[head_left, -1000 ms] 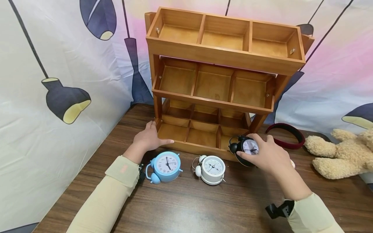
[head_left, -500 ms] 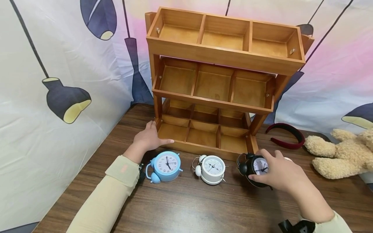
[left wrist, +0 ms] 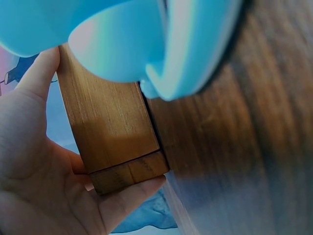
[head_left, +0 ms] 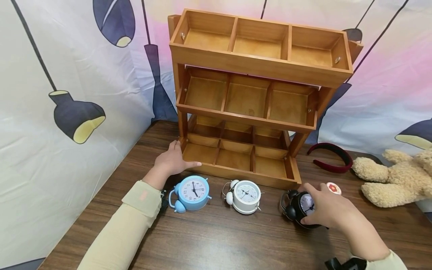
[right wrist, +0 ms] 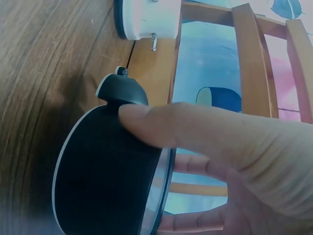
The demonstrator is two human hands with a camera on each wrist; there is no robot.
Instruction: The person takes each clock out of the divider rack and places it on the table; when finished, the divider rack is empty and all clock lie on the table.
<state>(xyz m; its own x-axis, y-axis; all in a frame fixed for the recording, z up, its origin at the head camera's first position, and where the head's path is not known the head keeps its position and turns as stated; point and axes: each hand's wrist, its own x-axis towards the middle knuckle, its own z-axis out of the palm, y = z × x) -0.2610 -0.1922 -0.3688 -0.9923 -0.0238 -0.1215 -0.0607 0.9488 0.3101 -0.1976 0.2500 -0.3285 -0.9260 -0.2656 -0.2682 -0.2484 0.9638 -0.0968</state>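
My right hand [head_left: 332, 208] holds a black twin-bell alarm clock [head_left: 306, 202] lying face up by the table's right part, thumb on its near side. The right wrist view shows the thumb pressed on the clock's black casing [right wrist: 98, 181] below a bell. My left hand [head_left: 170, 160] grips the left front corner of a three-tier wooden shelf [head_left: 236, 173], thumb over its front edge and fingers along the side. Face up before the shelf lie a light blue alarm clock [head_left: 194, 190], nearest the left hand, and a white alarm clock [head_left: 246, 197] in the middle.
Right of the shelf lies a dark red headband [head_left: 339, 168], beside a tan teddy bear [head_left: 405, 178]. A small round piece with a red flower [head_left: 333, 188] sits just beyond the right hand. Printed cloth [head_left: 111, 75] hangs behind the brown wooden table [head_left: 209, 243].
The right hand has brought the black clock from the shelf's lower right front edge toward me and rightward, down to the table. Left hand, shelf and the other clocks stay put.
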